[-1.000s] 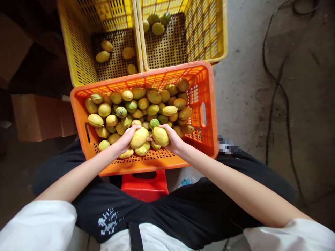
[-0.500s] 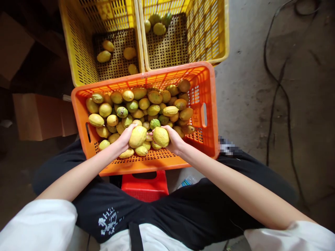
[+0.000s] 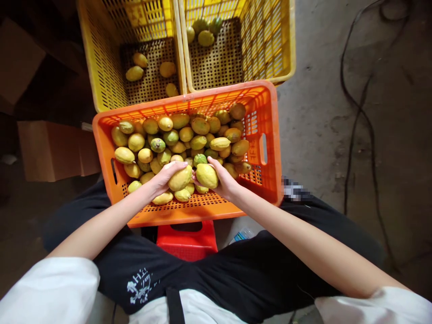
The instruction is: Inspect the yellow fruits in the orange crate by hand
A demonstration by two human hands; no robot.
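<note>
My left hand (image 3: 166, 176) is closed around a yellow lemon (image 3: 180, 178), its thumb lying along the top of the fruit. A second yellow lemon (image 3: 207, 175) rests in my right hand (image 3: 223, 180), with the thumb raised at its upper edge and the fingers curled beneath. Both lemons are held side by side above the near half of an orange crate (image 3: 189, 216). Under and beyond my hands, the crate holds many lemons, mostly yellow, such as a pale one (image 3: 219, 143), and some greenish ones, such as a blotched one (image 3: 157, 145).
Behind the orange crate stand two yellow crates, the left one (image 3: 104, 67) with several yellow lemons and the right one (image 3: 286, 45) with several greener ones. A red stool (image 3: 187, 247) and a plastic bottle (image 3: 243, 234) are below. Cardboard (image 3: 57, 150) lies left; a dark cable (image 3: 367, 121) crosses the floor right.
Both lemons have been turned slightly in my hands. My left thumb has slid further over its lemon, and my right thumb has lifted a little. The crates have stayed put.
</note>
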